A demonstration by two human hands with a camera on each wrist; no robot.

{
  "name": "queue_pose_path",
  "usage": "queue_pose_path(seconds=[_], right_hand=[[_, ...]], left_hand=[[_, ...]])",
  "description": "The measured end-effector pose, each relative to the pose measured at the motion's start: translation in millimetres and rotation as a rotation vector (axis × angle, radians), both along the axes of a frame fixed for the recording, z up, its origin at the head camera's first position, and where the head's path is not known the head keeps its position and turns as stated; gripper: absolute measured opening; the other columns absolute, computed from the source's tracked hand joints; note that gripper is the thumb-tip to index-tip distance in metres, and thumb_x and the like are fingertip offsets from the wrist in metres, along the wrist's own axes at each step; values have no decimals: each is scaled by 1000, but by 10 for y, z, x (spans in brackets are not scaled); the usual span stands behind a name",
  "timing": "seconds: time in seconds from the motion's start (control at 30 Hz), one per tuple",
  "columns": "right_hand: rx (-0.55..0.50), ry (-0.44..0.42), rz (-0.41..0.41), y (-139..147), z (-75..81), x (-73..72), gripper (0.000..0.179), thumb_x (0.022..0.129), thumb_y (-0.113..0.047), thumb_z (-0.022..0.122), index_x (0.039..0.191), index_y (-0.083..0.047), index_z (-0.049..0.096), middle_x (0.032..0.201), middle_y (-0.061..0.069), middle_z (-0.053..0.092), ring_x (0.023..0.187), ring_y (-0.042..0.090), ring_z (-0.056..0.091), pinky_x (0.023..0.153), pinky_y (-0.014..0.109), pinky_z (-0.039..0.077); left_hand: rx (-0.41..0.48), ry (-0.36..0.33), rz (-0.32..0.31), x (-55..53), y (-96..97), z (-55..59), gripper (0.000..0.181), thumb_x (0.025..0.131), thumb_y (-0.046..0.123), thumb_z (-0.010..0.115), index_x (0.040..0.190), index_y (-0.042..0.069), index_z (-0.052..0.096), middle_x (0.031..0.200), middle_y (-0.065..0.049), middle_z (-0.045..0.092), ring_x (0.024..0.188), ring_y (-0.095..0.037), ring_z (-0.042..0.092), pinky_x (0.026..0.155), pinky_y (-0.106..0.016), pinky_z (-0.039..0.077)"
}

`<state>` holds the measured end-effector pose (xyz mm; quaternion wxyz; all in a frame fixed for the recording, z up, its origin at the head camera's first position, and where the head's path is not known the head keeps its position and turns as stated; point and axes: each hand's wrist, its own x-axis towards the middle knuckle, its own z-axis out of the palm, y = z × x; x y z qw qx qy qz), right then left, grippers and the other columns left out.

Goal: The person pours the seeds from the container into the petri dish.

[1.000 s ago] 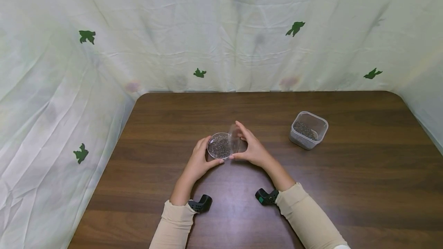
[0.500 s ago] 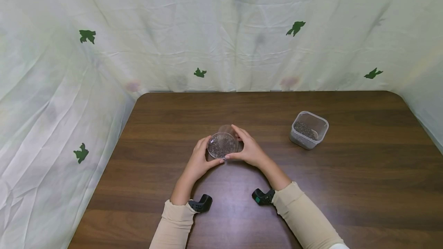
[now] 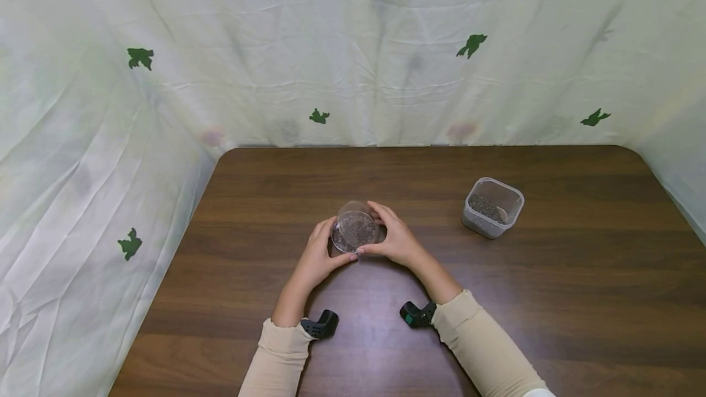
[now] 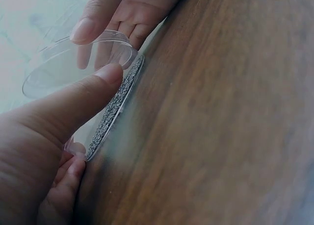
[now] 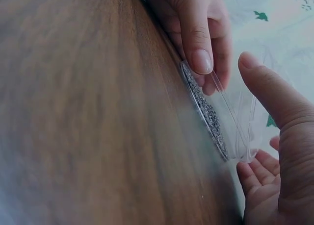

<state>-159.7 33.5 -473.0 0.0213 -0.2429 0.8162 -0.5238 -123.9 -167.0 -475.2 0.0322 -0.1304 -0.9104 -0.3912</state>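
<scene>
A clear, round petri dish (image 3: 341, 244) with dark grey grains (image 4: 114, 110) in it rests on the table. My left hand (image 3: 317, 261) holds the dish by its side, thumb at the near rim and fingers round the far left side. A clear petri dish lid (image 3: 354, 206) is tilted above the dish, overlapping it in the head view. Thumb and fingers of my right hand (image 3: 401, 241) grip the lid at its right side. In the left wrist view the lid (image 4: 54, 70) stands raised off the grains, and part of its edge is hidden by fingers.
To the right on the brown wooden table (image 3: 551, 299) stands a clear plastic tub (image 3: 493, 208) with more dark grains and a small pale object inside. A white cloth (image 3: 375, 66) with green leaf-like patches hangs behind the table's far edge.
My right hand has moved left, bringing the lid from an upright tilt at the dish's right side to over the dish. My left hand and the dish have stayed put.
</scene>
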Motion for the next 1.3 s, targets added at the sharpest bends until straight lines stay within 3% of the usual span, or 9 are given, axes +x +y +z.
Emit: queue_pose_path(seconds=[0.3,0.67,0.9,1.07,1.3], right_hand=[[-55,-6,25,-26,-31,-5,97,61,-21,84,138,-1,28,132,15,40,119,22,40,97,28,34],[-56,-22,45,-42,-37,-2,99,60,-20,84,138,-1,27,135,14,39,123,20,37,99,27,30],[-44,-38,75,-38,-27,0,98,62,-20,83,139,-3,25,137,14,37,124,20,36,100,28,29],[-6,-43,75,-39,-17,1,98,62,-21,83,140,-4,25,138,12,36,122,22,38,99,31,30],[33,-30,91,-36,-12,2,100,63,-27,83,141,-4,24,139,11,35,124,19,35,100,34,28]], left_hand=[[43,12,-10,-3,-7,-5,87,65,28,81,134,0,35,130,-19,39,120,-31,35,98,-46,29],[188,-58,-22,-2,-39,19,87,66,23,81,135,2,33,130,-16,38,117,-24,41,97,-32,33],[267,-131,-36,142,41,394,81,71,6,75,133,-12,27,131,-30,31,119,-38,38,99,-39,30],[273,-116,-57,112,23,351,79,71,4,75,132,-13,28,129,-31,33,118,-40,38,98,-39,31],[253,-101,-55,-4,-71,35,86,67,9,79,135,-6,29,129,-26,35,118,-35,40,98,-35,33]])
